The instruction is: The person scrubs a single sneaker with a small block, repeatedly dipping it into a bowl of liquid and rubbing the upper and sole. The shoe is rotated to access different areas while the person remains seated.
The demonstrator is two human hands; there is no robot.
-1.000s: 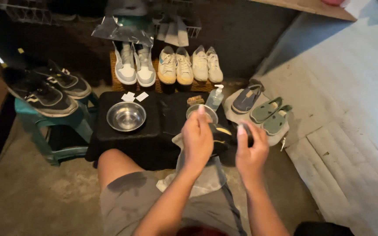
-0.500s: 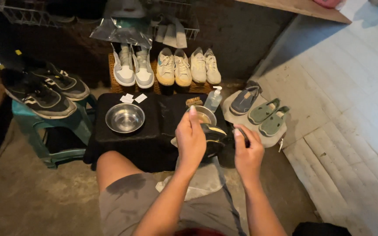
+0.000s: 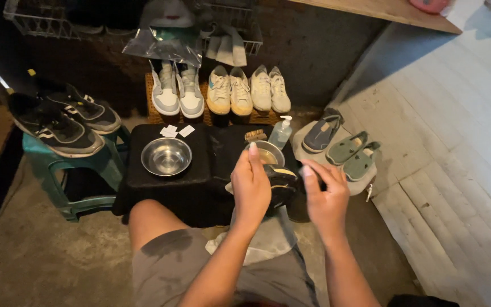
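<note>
My left hand (image 3: 250,187) grips a black shoe (image 3: 281,183) with a pale insole, held over a grey cloth (image 3: 262,239) on my lap. Just right of the shoe, my right hand (image 3: 326,196) is closed around a small dark object pressed against the shoe's side; what it is I cannot tell. Both hands hover at the front right edge of a low table draped in black cloth (image 3: 200,176).
On the table sit a steel bowl (image 3: 166,156), a second bowl (image 3: 267,151), a brush (image 3: 255,135) and a pump bottle (image 3: 280,132). White sneakers (image 3: 228,90) line the back. Black sneakers (image 3: 63,122) rest on a teal stool. Small grey-green shoes (image 3: 345,149) lie right.
Both hands and the shoe have shifted slightly; my right hand has moved in closer to the shoe's side. The view has tilted a little.
</note>
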